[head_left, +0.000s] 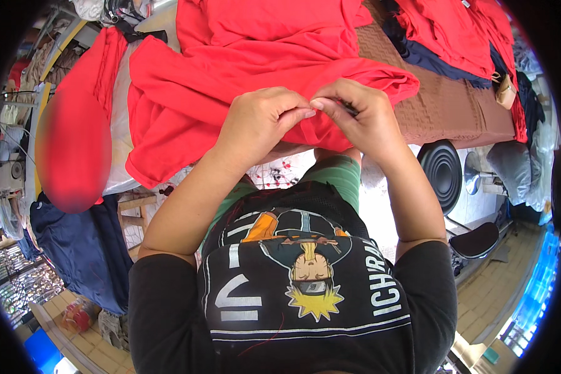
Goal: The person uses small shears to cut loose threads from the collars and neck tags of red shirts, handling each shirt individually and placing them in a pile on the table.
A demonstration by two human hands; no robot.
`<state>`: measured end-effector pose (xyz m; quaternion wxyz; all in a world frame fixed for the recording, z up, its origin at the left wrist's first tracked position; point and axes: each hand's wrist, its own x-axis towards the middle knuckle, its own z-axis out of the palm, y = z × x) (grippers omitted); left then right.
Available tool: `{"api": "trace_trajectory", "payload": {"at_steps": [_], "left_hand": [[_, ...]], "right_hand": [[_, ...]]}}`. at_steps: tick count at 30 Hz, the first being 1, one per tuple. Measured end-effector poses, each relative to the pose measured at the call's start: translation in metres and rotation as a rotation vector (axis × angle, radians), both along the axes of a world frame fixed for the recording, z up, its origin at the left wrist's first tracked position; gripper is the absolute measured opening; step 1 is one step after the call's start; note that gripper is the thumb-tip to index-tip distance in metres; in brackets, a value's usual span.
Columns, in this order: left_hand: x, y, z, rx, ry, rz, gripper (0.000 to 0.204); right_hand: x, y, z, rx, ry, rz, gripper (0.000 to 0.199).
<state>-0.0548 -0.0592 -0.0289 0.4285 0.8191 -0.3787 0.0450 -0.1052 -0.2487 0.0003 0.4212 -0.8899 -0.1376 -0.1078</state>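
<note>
Head view, one frame. Person at the near edge of a table [461, 118] covered with a brown textured cloth.

Left hand [262, 121]: fingers curled in, thumb and forefinger tips pressed together on a fold of the red garment [187, 93]. Closed pinch, fabric between the tips.

Right hand [361, 115]: fingers bent, thumb and forefinger tips closed just beside the left hand's pinch, the two hands touching at the fingertips. A small dark thing shows under the right fingers; too small to tell what it is. The right fingertips rest on the same edge of the red cloth; whether they grip fabric alone or something thin as well, I cannot tell.

Red garment: spread loose and rumpled over the middle of the table, its near hem hanging off the table edge on the left and bunched under both hands at centre. More red cloth [262, 25] lies heaped beyond it, at the far side.

Surroundings:
- Far right on the table: another stack of red garments [455, 31] over navy cloth [430, 59].
- Left of the table: navy fabric [81, 249] hanging low, near the floor.
- Right, below the table edge: a round black disc [445, 168] with ridged rings, and a black stool seat [477, 240] nearer.
- Floor on the right is pale tile.
- Person wears a black printed shirt [305, 299] and green striped shorts [336, 177].
</note>
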Motion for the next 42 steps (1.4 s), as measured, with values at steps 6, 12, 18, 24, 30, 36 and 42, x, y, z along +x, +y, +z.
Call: {"api": "trace_trajectory", "payload": {"at_steps": [6,12,18,24,30,36,42], "left_hand": [[-0.001,0.003,0.007,0.023,0.255,0.069,0.012],[0.003,0.008,0.013,-0.048,0.402,0.023,0.016],[0.004,0.012,0.017,-0.063,0.537,-0.064,0.016],[0.004,0.014,0.019,-0.097,0.561,-0.097,0.015],[0.003,0.014,0.024,-0.066,0.573,-0.093,0.015],[0.002,0.012,0.024,-0.043,0.532,-0.081,0.015],[-0.001,0.017,0.028,0.039,0.474,-0.084,0.021]], "right_hand": [[0.004,-0.009,-0.021,0.146,0.282,-0.032,0.015],[0.006,-0.015,-0.027,0.17,0.314,0.135,0.013],[0.005,-0.02,-0.014,-0.055,0.288,0.199,0.017],[-0.002,-0.021,0.023,-0.126,0.338,0.145,0.018],[0.003,-0.019,0.018,-0.108,0.179,0.257,0.019],[0.007,-0.012,0.015,-0.142,0.123,0.295,0.016],[0.007,-0.008,0.021,-0.234,0.096,0.354,0.016]]}}
